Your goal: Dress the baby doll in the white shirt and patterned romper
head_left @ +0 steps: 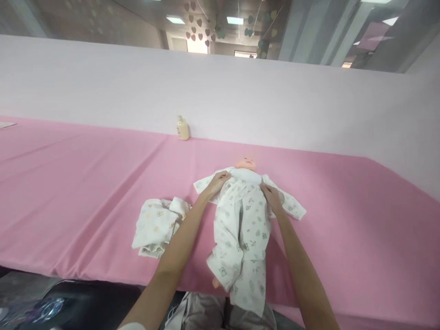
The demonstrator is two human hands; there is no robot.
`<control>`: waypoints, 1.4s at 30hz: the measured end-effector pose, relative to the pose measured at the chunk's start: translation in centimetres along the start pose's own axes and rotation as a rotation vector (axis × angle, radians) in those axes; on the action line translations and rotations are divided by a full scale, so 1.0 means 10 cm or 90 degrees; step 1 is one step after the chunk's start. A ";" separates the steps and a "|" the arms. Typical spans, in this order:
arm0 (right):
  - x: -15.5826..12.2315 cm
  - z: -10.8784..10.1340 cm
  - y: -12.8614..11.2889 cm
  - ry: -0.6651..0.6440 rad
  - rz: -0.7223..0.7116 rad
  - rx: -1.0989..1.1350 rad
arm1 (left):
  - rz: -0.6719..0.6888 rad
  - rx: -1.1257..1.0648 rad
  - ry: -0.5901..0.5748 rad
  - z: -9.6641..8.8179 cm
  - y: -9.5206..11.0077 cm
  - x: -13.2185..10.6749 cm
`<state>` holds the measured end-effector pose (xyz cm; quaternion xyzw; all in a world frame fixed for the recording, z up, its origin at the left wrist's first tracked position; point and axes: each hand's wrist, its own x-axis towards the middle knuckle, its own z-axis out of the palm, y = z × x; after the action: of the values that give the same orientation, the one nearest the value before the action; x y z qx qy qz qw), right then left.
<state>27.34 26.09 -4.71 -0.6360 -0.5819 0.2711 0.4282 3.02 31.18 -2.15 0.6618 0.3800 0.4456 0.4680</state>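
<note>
A person's left hand (220, 179) and right hand (271, 197) hold the upper sides of printed baby trousers (256, 224), the fingertips partly lost in the cloth. The trousers lie over a baby doll (245, 163) on a pink-covered table (113, 174), the hems reaching its near edge; how far the legs fill them cannot be told. The doll's upper head blurs into the pink, and one foot (216, 283) peeks out. The left forearm partly hides folded printed clothes (154, 224). A pump bottle's (183, 129) label is illegible; a flat item (6, 124) is cut off far left.
</note>
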 end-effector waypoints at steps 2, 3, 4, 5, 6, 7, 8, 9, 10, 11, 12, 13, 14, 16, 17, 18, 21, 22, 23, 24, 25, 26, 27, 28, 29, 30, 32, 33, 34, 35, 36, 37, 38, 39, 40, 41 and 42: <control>0.08 -0.02 -0.01 0.078 -0.075 -0.080 | 0.058 0.140 0.038 0.01 -0.04 0.04; 0.12 -0.02 -0.01 0.113 -0.125 -0.120 | 0.065 0.211 0.068 0.04 -0.07 0.06; 0.16 -0.02 -0.02 0.137 -0.172 -0.157 | 0.058 0.280 0.103 0.06 -0.11 0.07; 0.21 -0.02 -0.01 0.156 -0.207 -0.194 | 0.041 0.348 0.137 0.09 -0.15 0.08; 0.25 -0.01 0.00 0.171 -0.227 -0.232 | 0.018 0.415 0.172 0.12 -0.19 0.09; 0.28 0.00 0.02 0.181 -0.228 -0.267 | -0.008 0.479 0.209 0.13 -0.22 0.09; 0.32 0.01 0.04 0.188 -0.210 -0.295 | -0.033 0.533 0.242 0.13 -0.24 0.08; 0.35 0.01 0.08 0.195 -0.180 -0.313 | -0.060 0.576 0.266 0.13 -0.25 0.08; 0.37 0.01 0.11 0.199 -0.144 -0.319 | -0.089 0.606 0.277 0.11 -0.25 0.07; 0.38 -0.01 0.14 0.202 -0.106 -0.318 | -0.114 0.623 0.281 0.09 -0.23 0.05; 0.39 -0.03 0.16 0.200 -0.070 -0.311 | -0.129 0.630 0.276 0.06 -0.21 0.04; 0.40 -0.06 0.16 0.189 -0.035 -0.304 | -0.135 0.629 0.263 0.03 -0.18 0.03; 0.40 -0.11 0.16 0.168 -0.001 -0.300 | -0.140 0.627 0.247 0.00 -0.15 0.02; 0.39 -0.23 0.13 0.108 0.056 -0.303 | -0.166 0.630 0.205 -0.06 -0.09 -0.01; 0.38 -0.29 0.11 0.078 0.077 -0.309 | -0.190 0.638 0.178 -0.10 -0.05 -0.02; 0.37 -0.36 0.10 0.052 0.091 -0.314 | -0.224 0.649 0.147 -0.14 -0.01 -0.04; 0.33 -0.55 0.06 0.007 0.124 -0.326 | -0.297 0.663 0.094 -0.26 0.16 -0.06; 0.31 -0.59 0.05 -0.002 0.142 -0.336 | -0.293 0.650 0.099 -0.28 0.25 -0.06; 0.29 -0.63 0.02 -0.004 0.163 -0.351 | -0.267 0.626 0.112 -0.28 0.34 -0.06; 0.26 -0.65 -0.03 0.001 0.180 -0.365 | -0.220 0.594 0.125 -0.24 0.43 -0.07; 0.23 -0.66 -0.11 0.016 0.189 -0.368 | -0.161 0.556 0.125 -0.17 0.53 -0.09; 0.19 -0.67 -0.21 0.028 0.185 -0.348 | -0.107 0.516 0.101 -0.07 0.62 -0.12; 0.14 -0.66 -0.34 0.027 0.164 -0.301 | -0.061 0.480 0.057 0.05 0.71 -0.17; 0.08 -0.66 -0.49 0.004 0.127 -0.221 | -0.039 0.448 -0.021 0.19 0.78 -0.23; 0.02 -0.65 -0.64 -0.064 0.080 -0.114 | -0.036 0.413 -0.125 0.33 0.86 -0.29; -0.04 -0.65 -0.79 -0.168 0.038 -0.008 | -0.033 0.382 -0.267 0.45 0.92 -0.35; -0.13 -0.64 -1.02 -0.304 -0.004 0.119 | -0.029 0.343 -0.463 0.60 1.03 -0.46; -0.15 -0.63 -1.08 -0.302 -0.014 0.142 | -0.018 0.344 -0.485 0.63 1.06 -0.48; -0.15 -0.61 -1.11 -0.255 -0.015 0.139 | -0.003 0.363 -0.447 0.64 1.08 -0.49; -0.14 -0.57 -1.11 -0.178 -0.012 0.114 | 0.018 0.397 -0.362 0.62 1.07 -0.47; -0.11 -0.52 -1.07 -0.097 -0.010 0.074 | 0.043 0.440 -0.250 0.59 1.03 -0.43; -0.07 -0.45 -1.02 -0.027 -0.010 0.023 | 0.070 0.485 -0.141 0.57 0.97 -0.39; -0.03 -0.36 -0.95 0.021 -0.014 -0.036 | 0.094 0.527 -0.051 0.56 0.88 -0.34; 0.01 -0.26 -0.87 0.041 -0.026 -0.103 | 0.113 0.563 0.009 0.55 0.78 -0.29; 0.04 -0.16 -0.80 0.046 -0.038 -0.176 | 0.126 0.596 0.031 0.57 0.67 -0.25; 0.07 -0.05 -0.74 0.042 -0.049 -0.257 | 0.125 0.628 0.026 0.59 0.56 -0.21; 0.10 0.05 -0.68 0.037 -0.055 -0.335 | 0.120 0.667 0.019 0.62 0.45 -0.19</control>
<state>23.66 26.87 1.08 -0.7078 -0.6462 0.0735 0.2758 8.68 26.45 0.73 0.8316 0.4973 0.2458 0.0275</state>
